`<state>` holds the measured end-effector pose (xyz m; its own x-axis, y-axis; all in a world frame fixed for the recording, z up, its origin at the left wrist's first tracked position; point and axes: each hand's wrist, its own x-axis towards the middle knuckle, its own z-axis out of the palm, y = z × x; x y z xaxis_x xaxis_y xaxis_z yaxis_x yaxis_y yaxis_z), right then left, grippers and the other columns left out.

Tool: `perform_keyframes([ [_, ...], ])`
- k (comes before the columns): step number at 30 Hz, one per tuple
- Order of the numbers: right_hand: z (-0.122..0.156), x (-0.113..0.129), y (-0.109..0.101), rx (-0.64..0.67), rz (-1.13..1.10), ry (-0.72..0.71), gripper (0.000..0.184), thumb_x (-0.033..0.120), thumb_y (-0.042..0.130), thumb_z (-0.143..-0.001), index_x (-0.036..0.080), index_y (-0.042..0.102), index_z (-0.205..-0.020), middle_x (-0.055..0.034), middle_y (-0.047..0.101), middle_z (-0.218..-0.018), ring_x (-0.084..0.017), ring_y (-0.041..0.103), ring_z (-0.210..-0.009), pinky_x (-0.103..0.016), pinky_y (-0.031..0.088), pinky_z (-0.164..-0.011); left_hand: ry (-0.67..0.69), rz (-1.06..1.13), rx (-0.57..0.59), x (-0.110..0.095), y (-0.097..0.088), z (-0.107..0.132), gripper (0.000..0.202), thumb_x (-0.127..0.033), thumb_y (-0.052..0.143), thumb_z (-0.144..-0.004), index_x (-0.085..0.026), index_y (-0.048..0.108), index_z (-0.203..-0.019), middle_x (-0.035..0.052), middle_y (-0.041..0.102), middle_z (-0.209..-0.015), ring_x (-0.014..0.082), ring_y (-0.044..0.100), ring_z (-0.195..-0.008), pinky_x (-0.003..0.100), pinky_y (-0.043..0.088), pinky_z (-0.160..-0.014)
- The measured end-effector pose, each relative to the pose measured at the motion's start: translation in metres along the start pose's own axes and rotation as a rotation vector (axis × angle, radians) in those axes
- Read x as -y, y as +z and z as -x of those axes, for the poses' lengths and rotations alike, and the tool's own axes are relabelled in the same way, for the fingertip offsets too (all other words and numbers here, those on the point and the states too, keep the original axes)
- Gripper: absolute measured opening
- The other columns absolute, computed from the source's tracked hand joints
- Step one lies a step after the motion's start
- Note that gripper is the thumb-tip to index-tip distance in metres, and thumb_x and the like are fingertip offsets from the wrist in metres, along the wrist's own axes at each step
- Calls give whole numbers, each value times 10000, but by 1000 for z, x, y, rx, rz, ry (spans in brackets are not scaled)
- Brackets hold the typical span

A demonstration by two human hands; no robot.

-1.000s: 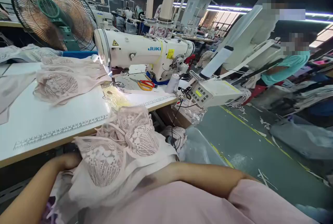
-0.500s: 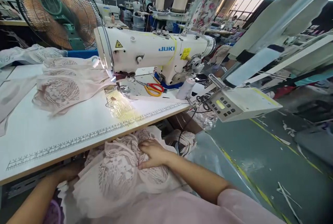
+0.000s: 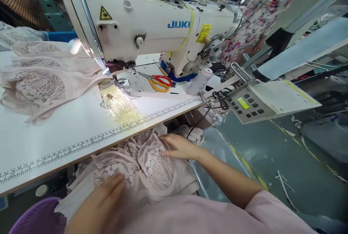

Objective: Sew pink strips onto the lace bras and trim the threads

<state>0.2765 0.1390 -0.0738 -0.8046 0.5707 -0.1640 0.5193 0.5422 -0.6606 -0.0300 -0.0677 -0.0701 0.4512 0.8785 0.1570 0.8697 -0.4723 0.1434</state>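
A pale pink lace bra (image 3: 156, 163) lies across my lap, just below the table edge, with its two cups facing up. My right hand (image 3: 181, 148) rests on the outer side of the right cup, fingers stretched out and thumb apart. Over the lower part of the left cup is my left hand (image 3: 104, 199), smeared by motion, so its grip cannot be made out. More pink lace pieces are bunched behind the bra, partly hidden under the table.
A white sewing machine (image 3: 146, 23) stands on the table (image 3: 67, 128), with red-and-yellow scissors (image 3: 157, 81) and a thread cone (image 3: 200, 81) near it. Lace pieces (image 3: 40, 85) lie left. A control box (image 3: 269, 99) juts out right. A purple basket (image 3: 38, 217) sits low left.
My left hand has come out from the left under the table edge onto the left cup. My right hand has shifted right to the cup's outer side. The view has moved closer to the machine.
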Motion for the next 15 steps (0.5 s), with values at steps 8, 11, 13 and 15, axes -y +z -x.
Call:
perform_keyframes([
  [8,21,14,-8,60,137,117,148,253,638,-853,134,697,-918,-121,698,-920,-268,638,-910,-352,467,-806,-127,-55,-21,-35,36,-39,281,-256,583,-752,-248,695,-1010,43,723,-1040,256,627,-1015,429,451,-952],
  [11,27,32,-24,59,162,70,185,201,517,-915,160,697,-906,-98,703,-974,-230,650,-930,-314,473,-800,-135,38,-108,-39,22,-36,246,-98,476,-778,-230,670,-854,25,719,-924,199,645,-916,365,469,-929],
  [13,29,43,-35,53,186,35,229,209,473,-937,174,699,-920,-92,708,-1027,-223,659,-970,-308,488,-815,-202,127,-163,-39,0,-33,262,-94,419,-816,-224,634,-891,48,702,-928,186,646,-886,315,506,-864],
  [15,29,52,-46,20,182,-8,284,255,431,-964,178,704,-944,-106,694,-1115,-238,641,-1065,-330,492,-872,-313,227,-233,-37,-27,-27,235,-177,395,-870,-230,601,-970,67,688,-965,188,648,-888,272,536,-787],
])
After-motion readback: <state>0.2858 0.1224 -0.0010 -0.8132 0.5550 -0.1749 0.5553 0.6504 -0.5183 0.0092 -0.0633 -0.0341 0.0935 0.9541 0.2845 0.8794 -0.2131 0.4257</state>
